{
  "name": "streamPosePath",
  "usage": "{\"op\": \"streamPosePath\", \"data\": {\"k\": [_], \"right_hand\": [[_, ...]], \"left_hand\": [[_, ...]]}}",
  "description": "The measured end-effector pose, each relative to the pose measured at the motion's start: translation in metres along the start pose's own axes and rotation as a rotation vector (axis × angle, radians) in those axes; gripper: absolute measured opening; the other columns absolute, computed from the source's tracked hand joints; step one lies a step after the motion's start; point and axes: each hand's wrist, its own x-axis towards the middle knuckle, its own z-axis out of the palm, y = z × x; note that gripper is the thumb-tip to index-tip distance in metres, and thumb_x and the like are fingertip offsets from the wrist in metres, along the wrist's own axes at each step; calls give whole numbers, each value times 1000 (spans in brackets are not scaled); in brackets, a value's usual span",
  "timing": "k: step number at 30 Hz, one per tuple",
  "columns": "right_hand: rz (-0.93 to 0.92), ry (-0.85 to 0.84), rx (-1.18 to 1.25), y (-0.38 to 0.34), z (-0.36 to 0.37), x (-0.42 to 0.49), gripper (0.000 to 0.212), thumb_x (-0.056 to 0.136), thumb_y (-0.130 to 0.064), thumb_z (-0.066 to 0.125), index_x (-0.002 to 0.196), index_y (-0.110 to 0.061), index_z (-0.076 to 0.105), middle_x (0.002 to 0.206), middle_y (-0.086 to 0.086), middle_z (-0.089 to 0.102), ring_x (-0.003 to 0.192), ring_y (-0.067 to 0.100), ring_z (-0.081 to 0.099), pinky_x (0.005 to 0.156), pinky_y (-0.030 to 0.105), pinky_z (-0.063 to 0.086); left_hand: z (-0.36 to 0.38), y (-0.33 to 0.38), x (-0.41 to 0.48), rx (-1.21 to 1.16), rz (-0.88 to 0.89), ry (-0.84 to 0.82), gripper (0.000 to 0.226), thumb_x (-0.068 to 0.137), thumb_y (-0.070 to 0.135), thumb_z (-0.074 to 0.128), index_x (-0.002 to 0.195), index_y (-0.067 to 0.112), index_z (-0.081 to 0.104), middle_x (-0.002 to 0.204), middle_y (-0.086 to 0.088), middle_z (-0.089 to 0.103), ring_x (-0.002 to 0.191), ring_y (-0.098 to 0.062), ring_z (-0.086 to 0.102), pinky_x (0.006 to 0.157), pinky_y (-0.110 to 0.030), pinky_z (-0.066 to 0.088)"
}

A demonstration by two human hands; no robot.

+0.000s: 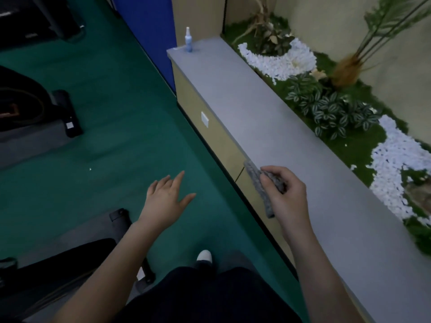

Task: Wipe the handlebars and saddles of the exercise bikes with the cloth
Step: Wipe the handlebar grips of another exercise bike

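My right hand grips a folded grey cloth at the near edge of a long grey ledge. Part of the cloth hangs down below my fingers. My left hand hovers over the green floor with its fingers straight and spread, holding nothing. Dark bases of exercise bikes show at the left and at the bottom left. No handlebar or saddle is in view.
A small blue spray bottle stands at the ledge's far end. Behind the ledge lies a planter bed with green plants and white pebbles. A blue panel stands beyond the green floor. My white shoe shows below.
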Motion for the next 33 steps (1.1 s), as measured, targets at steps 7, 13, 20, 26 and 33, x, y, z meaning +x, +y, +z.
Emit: {"op": "streamPosePath", "data": {"k": [7, 13, 20, 26, 33], "right_hand": [[-35, -214, -25, -29, 66, 73, 12, 89, -12, 65, 95, -21, 69, 94, -10, 69, 93, 8, 64, 89, 37, 54], [-108, -416, -36, -47, 132, 147, 12, 89, -15, 65, 93, -26, 68, 93, -11, 69, 90, 5, 65, 80, 29, 53], [-173, -620, -4, -85, 205, 250, 14, 88, -16, 66, 91, -29, 69, 96, -12, 70, 95, 6, 65, 86, 30, 52], [-216, -725, 16, -117, 272, 301, 15, 88, -11, 66, 91, -26, 68, 95, -9, 69, 94, 10, 65, 86, 32, 52], [-283, -911, -19, -148, 366, 308, 9, 88, -8, 66, 92, -15, 69, 91, -7, 69, 88, 7, 64, 80, 25, 50]], "left_hand": [[-15, -48, 24, -77, -222, 31, 68, 95, 56, 37, 151, 21, 20, 153, -2, 32, 143, -20, 23, 117, -38, 12], [-31, -89, 52, -130, -471, 66, 65, 95, 56, 38, 150, 22, 24, 151, 0, 35, 141, -19, 26, 116, -37, 15], [-65, -118, 106, -165, -720, 133, 62, 95, 55, 40, 147, 23, 30, 147, 1, 40, 138, -19, 31, 113, -36, 18], [-90, -138, 136, -215, -863, 211, 62, 94, 54, 43, 146, 22, 33, 149, 0, 39, 139, -19, 31, 112, -37, 18], [-113, -186, 151, -229, -974, 216, 62, 95, 54, 42, 147, 22, 33, 152, 1, 34, 139, -17, 31, 111, -35, 24]]}}
